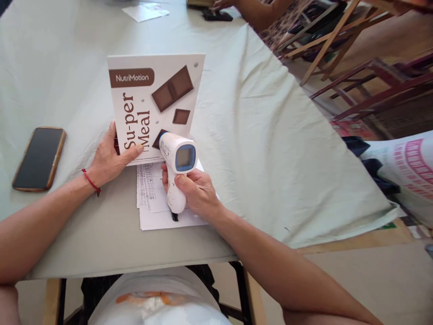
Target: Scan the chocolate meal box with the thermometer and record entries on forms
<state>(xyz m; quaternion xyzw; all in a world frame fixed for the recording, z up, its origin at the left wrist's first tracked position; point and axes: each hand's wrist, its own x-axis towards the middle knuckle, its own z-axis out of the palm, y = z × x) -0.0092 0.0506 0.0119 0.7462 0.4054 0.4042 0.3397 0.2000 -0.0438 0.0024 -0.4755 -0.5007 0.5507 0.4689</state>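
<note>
Left hand: the left hand [110, 155] is partly closed, thumb across the front of a white carton with brown chocolate pictures [135, 113], gripping its lower left corner.
Right hand: the right hand [198, 192] is curled around the handle of a white-and-blue pistol-shaped plastic thermometer [179, 155].
Step in hand: seemingly aiming the thermometer at the carton; its nose meets the lower front in view, though contact cannot be told.
Next move: probably calls for a steady carton and an unmoved aim.
Carton: held upright, tilted, above the cloth-covered bench [253, 180], partly over white written papers [152, 221]; contents hidden.
Sack: white with pink print [406, 169], beyond the bench's right edge; contents not visible.
</note>
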